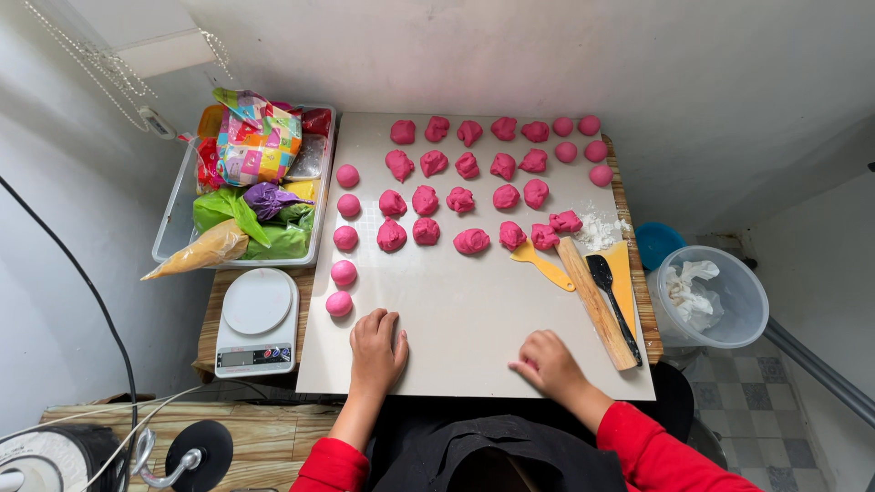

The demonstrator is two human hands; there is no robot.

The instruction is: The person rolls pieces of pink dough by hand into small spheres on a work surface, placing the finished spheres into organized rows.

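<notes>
Where pink dough balls (344, 272) line white board (456, 310), white walls enclose.

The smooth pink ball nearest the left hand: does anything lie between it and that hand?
Nothing visible does. The left hand rests palm down on the white board, and the pink ball lies just beyond its fingers, with only bare board between them.

Dough pieces (460, 199) on board (474, 319) — scale (258, 322) left, rolling pin (597, 302) right.

The left hand (376, 351) lies flat, fingers together, on the white board (456, 301). The right hand (547, 363) rests there curled, fingers bent.
</notes>
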